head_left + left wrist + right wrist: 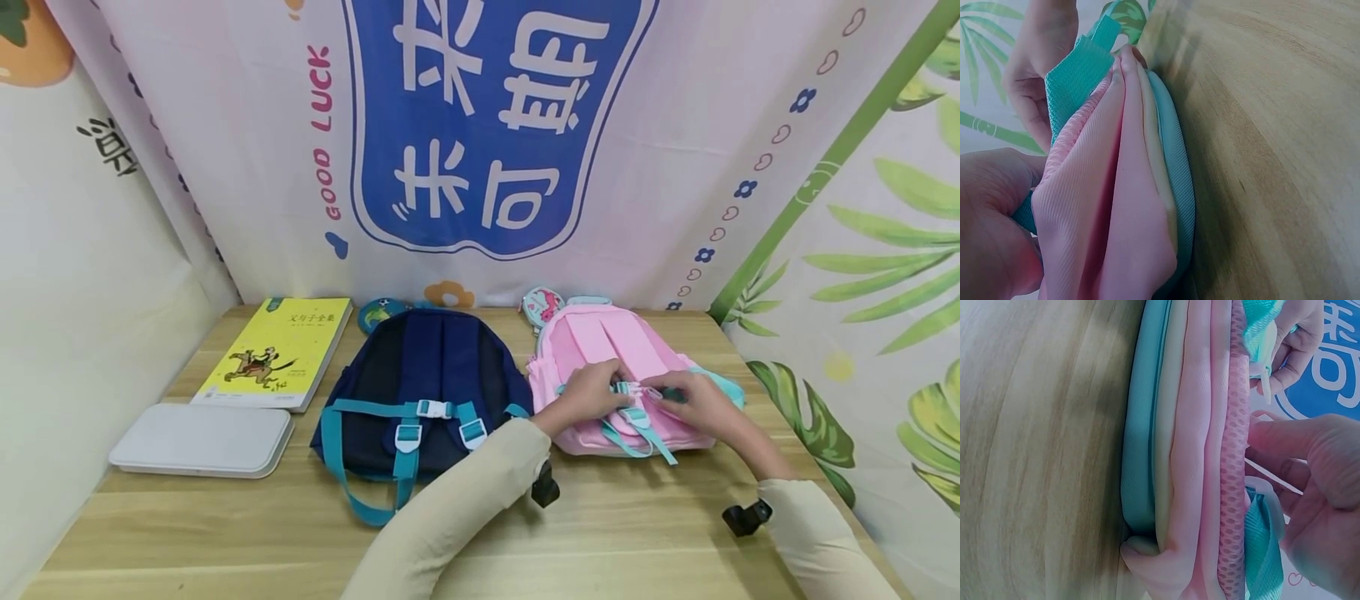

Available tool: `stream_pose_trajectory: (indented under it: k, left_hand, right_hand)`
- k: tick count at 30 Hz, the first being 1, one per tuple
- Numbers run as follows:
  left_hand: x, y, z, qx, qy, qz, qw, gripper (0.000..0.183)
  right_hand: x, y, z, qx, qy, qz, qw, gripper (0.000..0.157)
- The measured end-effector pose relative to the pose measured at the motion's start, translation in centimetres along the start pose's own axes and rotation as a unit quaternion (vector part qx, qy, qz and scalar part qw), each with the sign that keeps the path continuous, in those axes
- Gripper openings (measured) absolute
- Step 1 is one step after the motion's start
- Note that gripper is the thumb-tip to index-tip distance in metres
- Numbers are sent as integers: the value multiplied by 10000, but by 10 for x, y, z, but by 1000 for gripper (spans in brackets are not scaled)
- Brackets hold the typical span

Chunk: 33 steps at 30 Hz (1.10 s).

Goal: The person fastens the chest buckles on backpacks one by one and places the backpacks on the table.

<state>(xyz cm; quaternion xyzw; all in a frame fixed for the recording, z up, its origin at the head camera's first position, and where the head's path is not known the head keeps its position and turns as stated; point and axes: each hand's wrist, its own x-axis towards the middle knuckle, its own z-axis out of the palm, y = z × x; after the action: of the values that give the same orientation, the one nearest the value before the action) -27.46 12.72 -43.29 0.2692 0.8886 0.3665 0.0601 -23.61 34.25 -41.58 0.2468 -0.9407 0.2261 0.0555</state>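
Note:
A pink backpack (641, 337) with turquoise straps lies on the table at the right, its shoulder-strap side up. My left hand (592, 393) pinches one part of the pale strap buckle (634, 388) over the middle of the bag. Close beside it, my right hand (696, 403) pinches the other buckle part at its turquoise webbing. A strap adjuster (636, 417) and loose strap ends hang just below the fingers. In the right wrist view, the bag's mesh edge (1235, 450) partly hides the right fingertips. The left wrist view shows the bag's pink side (1138, 206), which covers the left fingertips.
Left of the pink bag lies a navy backpack (461, 342) with its white buckle (434, 409) fastened. Farther left are a yellow book (300, 346) and a white flat case (198, 437). Round pouches (542, 307) sit behind the bags. Printed cloth walls stand around the table.

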Motion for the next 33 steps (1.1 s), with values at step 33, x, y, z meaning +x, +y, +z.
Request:
stream_pose_trajectory:
  k: [33]
  left_hand:
    - [1, 2, 1, 102, 3, -58, 9999, 23]
  right_hand:
    - [-1, -4, -3, -89, 105, -122, 9998, 36]
